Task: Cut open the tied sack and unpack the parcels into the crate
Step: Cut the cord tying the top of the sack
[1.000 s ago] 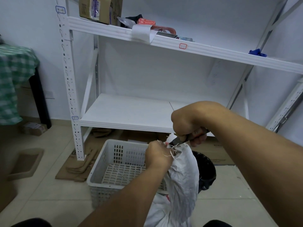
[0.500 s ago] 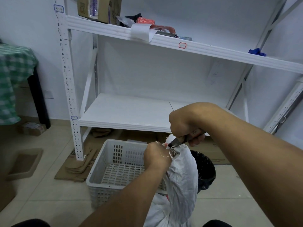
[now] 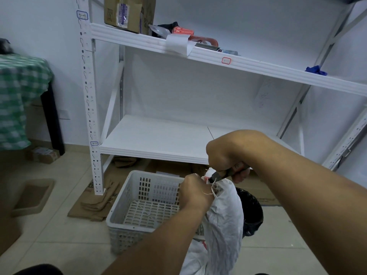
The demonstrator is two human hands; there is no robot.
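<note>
Cutting the tie is the step in hand, and it looks best done slowly, with the neck of the sack kept taut. Farthest left of the working things, the white slotted crate stands on the tiled floor just in front of the white shelf rack, with no parcels showing in it; it sits close enough to take them once the sack is open. Next, the left hand is closed in a fist around the gathered neck of the white woven sack, right below the frayed string tie. I would keep that grip firm and low, so the string stands proud and the knuckles stay under the blade's path. To the right, the right hand is clenched on the handle of a small knife, its dark blade laid against the bunched top beside the tie. The cut is probably safest drawn away from the left fist, taking only the string. The sack hangs between the crate and a black bin, so the parcels, unseen inside, stay in until it is tipped toward the crate.
</note>
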